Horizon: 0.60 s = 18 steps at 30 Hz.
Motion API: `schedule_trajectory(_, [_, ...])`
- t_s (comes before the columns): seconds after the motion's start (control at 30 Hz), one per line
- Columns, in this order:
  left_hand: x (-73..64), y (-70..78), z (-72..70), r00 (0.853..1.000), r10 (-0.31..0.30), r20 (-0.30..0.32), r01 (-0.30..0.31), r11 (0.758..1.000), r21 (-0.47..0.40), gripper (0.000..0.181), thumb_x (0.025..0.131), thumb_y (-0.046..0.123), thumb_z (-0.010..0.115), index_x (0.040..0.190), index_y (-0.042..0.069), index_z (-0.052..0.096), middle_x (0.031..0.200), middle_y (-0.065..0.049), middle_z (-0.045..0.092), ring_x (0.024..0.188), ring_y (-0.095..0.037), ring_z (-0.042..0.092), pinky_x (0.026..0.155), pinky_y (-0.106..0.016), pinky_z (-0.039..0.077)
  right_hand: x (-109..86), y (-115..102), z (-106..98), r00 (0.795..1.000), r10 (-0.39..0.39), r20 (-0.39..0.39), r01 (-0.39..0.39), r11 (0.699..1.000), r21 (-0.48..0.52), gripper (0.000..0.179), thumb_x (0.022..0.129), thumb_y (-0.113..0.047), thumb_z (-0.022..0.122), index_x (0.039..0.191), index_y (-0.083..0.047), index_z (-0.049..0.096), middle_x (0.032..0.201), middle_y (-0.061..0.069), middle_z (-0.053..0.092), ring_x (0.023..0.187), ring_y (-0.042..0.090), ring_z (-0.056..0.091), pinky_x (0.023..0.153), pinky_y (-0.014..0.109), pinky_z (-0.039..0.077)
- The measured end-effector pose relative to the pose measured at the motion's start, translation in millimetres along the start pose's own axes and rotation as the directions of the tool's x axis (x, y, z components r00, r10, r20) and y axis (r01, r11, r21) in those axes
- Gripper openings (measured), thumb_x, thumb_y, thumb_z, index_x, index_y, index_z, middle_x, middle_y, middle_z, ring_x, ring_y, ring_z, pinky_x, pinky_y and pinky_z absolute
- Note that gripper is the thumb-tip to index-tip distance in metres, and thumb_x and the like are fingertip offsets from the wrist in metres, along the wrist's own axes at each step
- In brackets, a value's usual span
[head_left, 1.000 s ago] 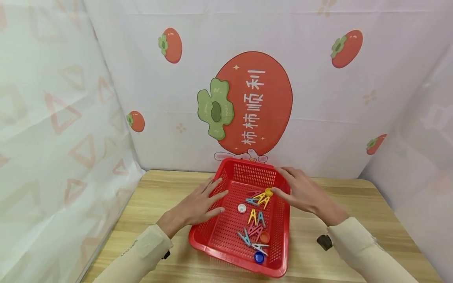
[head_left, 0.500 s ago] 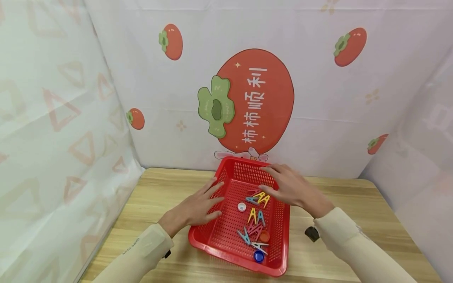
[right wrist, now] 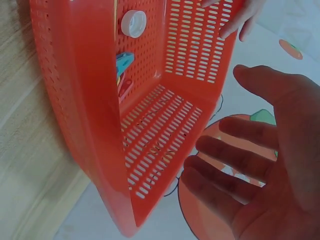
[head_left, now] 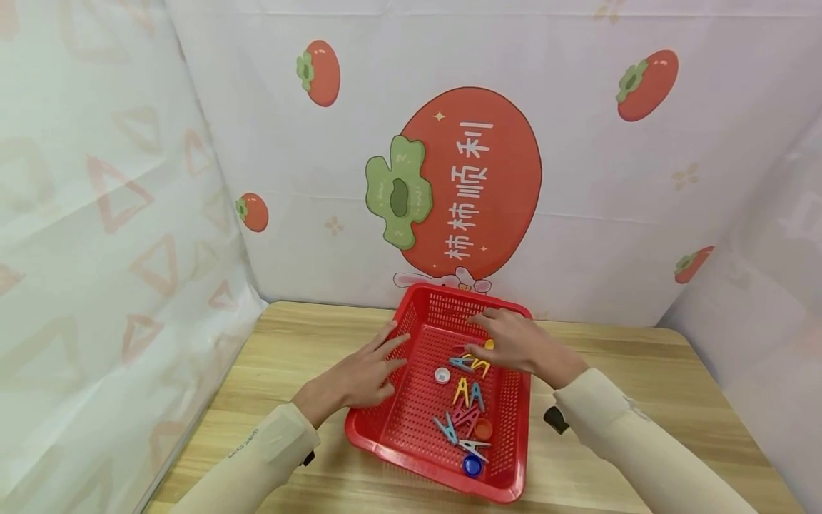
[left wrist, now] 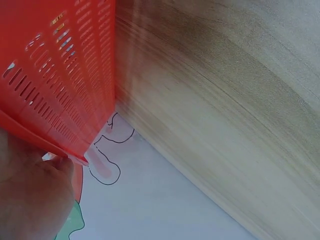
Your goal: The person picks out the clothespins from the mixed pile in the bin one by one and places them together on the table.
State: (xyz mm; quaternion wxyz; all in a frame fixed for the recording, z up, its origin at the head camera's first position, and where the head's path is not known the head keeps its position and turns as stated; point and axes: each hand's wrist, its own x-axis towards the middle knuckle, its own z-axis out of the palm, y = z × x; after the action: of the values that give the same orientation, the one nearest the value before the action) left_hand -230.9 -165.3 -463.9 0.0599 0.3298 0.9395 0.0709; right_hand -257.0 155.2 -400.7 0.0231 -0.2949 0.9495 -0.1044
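A red plastic basket (head_left: 380, 452) with slotted walls holds clothespins and round bottle caps. Over its left rim lies my left hand (head_left: 359, 375), fingers spread and fairly straight; the left wrist view has this hand (left wrist: 35, 195) right at the rim. Above the far right part of the basket hovers my right hand (head_left: 514, 343), its fingers apart and holding nothing; its palm (right wrist: 280, 170) shows bare in the right wrist view. A yellow cap (head_left: 490, 344) is partly hidden under it. Inside also lie a white cap (head_left: 442, 375), an orange cap (head_left: 483, 429) and a blue cap (head_left: 472, 466).
Several clothespins lie mostly along the basket's right half, among them a yellow clothespin (head_left: 462, 392), a light blue one (head_left: 447, 428) and a white one (head_left: 474, 448). The wooden table (head_left: 308, 335) meets a printed cloth backdrop (head_left: 289, 264) behind the basket.
My right hand has moved left from the basket's right rim to over its inside. The left hand has stayed at the left rim, and the basket's contents look unmoved.
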Motion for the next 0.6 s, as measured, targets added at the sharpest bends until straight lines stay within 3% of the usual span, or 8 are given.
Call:
schedule_trajectory(0.13, [0.0,-0.1,0.1,1.000,0.003,-0.010,-0.003,1.000,0.003,0.050,0.097,0.017,0.065,0.145,0.003,0.069,0.179,-0.011,0.032,0.172,-0.035,0.003,0.134,-0.050,0.035,4.4,-2.8,1.8,0.998,0.010,0.059,-0.014,0.998,0.069,0.062,0.098,-0.047,0.075,0.144,-0.005,0.068,0.140,0.018,0.072,0.127,0.040,0.070,0.104,0.060,0.063])
schedule_trajectory(0.23, [-0.9,-0.8,-0.7,1.000,-0.001,-0.015,0.001,1.000,0.006,0.046,0.098,0.016,0.066,0.141,0.003,0.072,0.179,-0.010,0.032,0.172,-0.035,0.003,0.134,-0.048,0.035,9.3,-7.4,4.3,0.995,0.001,0.101,-0.011,0.994,0.105,0.056,0.096,-0.044,0.079,0.137,-0.006,0.072,0.126,0.013,0.078,0.107,0.029,0.076,0.093,0.048,0.068])
schedule_trajectory(0.37, [0.0,-0.4,-0.6,1.000,0.003,-0.026,-0.003,1.000,0.000,0.043,0.098,0.015,0.066,0.137,0.002,0.074,0.178,-0.010,0.034,0.172,-0.035,0.004,0.133,-0.048,0.037,13.9,-12.0,6.7,0.989,0.009,0.150,-0.024,0.995,0.097,0.050,0.094,-0.040,0.083,0.129,-0.006,0.075,0.104,0.005,0.079,0.081,0.014,0.068,0.079,0.035,0.068])
schedule_trajectory(0.6, [0.5,0.3,1.7,1.000,0.003,-0.029,-0.003,1.000,-0.006,0.040,0.098,0.015,0.066,0.134,0.002,0.076,0.178,-0.010,0.034,0.172,-0.035,0.003,0.134,-0.048,0.034,18.3,-16.1,8.1,0.973,0.089,0.211,-0.109,0.990,0.088,0.046,0.091,-0.037,0.087,0.126,-0.008,0.077,0.110,0.008,0.081,0.080,0.014,0.070,0.083,0.041,0.070])
